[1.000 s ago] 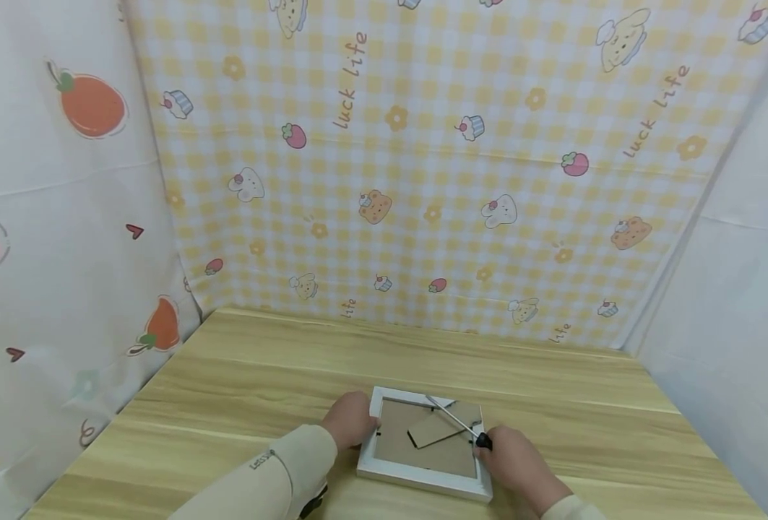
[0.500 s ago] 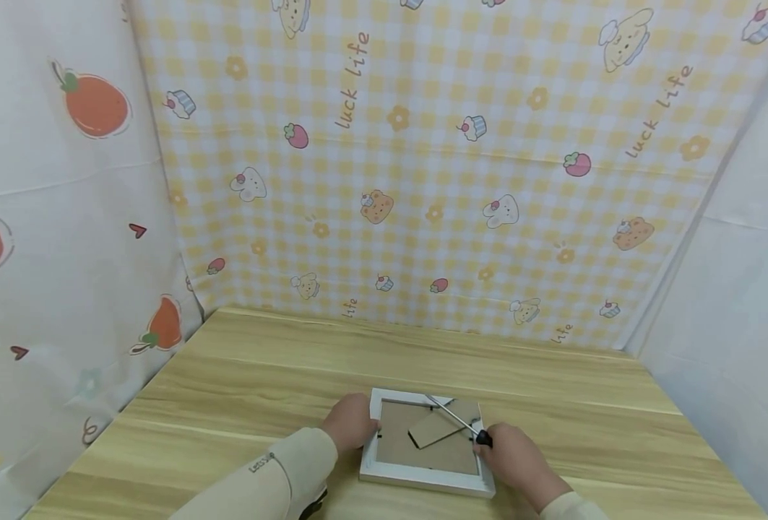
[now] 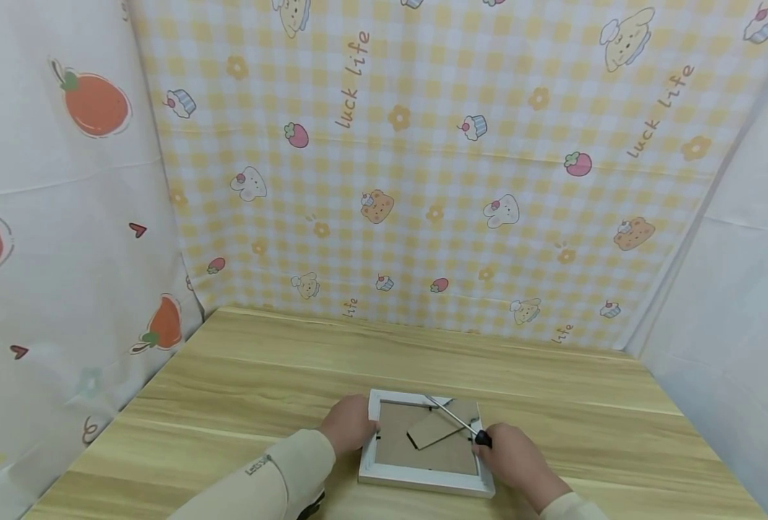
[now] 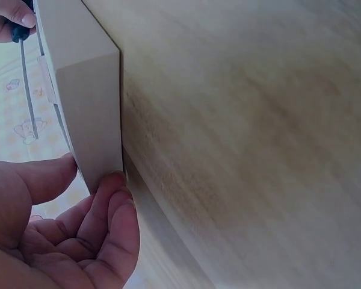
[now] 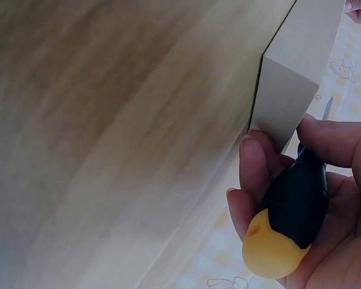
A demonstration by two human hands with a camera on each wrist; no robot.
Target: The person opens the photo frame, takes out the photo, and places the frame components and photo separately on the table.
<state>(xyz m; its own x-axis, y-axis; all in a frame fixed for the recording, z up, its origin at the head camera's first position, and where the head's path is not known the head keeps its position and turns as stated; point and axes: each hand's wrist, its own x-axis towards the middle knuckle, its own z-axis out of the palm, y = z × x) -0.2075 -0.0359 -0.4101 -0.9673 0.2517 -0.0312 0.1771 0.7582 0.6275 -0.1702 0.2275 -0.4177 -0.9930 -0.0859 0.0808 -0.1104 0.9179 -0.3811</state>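
Note:
A white picture frame (image 3: pixel 423 477) lies back side up on the table, its brown backing board (image 3: pixel 397 451) and slanted stand leg (image 3: pixel 436 427) showing. My left hand (image 3: pixel 347 425) pinches the frame's left side; in the left wrist view, the thumb (image 4: pixel 54 177) is on the back and curled fingers (image 4: pixel 111 223) are at the lower edge. My right hand (image 3: pixel 520 455) holds a screwdriver (image 5: pixel 295 198) with a black and yellow handle, while its thumb and a finger touch the frame's right side. The screwdriver's metal shaft (image 3: pixel 451 416) slants across the backing toward the far rim. Whether its tip touches is unclear.
The wood-grain table (image 3: pixel 279 361) extends around the frame. A yellow checked cloth (image 3: pixel 410 238) hangs behind it, with a white fruit-print cloth (image 3: pixel 65 289) at the left and a plain white one (image 3: pixel 735 303) at the right. Small dark tabs (image 3: pixel 378 436) line the frame's inner edge.
The frame has shifted very slightly, its near edge now a little farther up in the head view. Both hands keep their hold, and the screwdriver stays slanted across the backing.

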